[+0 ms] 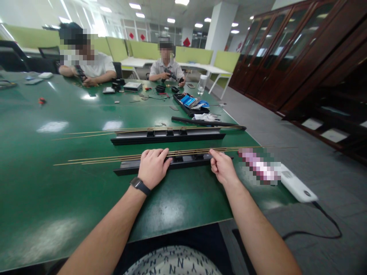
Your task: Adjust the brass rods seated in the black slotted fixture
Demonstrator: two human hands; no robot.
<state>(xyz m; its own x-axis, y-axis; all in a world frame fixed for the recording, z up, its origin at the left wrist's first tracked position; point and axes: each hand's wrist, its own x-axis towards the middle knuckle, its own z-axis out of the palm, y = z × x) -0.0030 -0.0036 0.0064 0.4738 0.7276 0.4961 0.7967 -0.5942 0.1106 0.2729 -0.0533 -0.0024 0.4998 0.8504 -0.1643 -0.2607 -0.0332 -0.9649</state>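
My left hand (152,168), with a dark watch on the wrist, curls over several long thin gold-coloured rods (106,157) and the near black rail (126,170) under them. Its thumb lies along the rail's near side. My right hand (224,167) pinches the rods between thumb and index finger near the rail's right end. The rods stick out well past both ends of the rail. Just behind lies a second black rail (134,139), with more thin rods (83,133) along its top. My fingertips on the far side are partly hidden.
A black bar (223,124), white gloves (207,117) and a black tray (189,111) with blue packets lie farther back. At right are a blurred pink object (258,166) and a white corded device (298,185). Two people sit across the green table (94,202).
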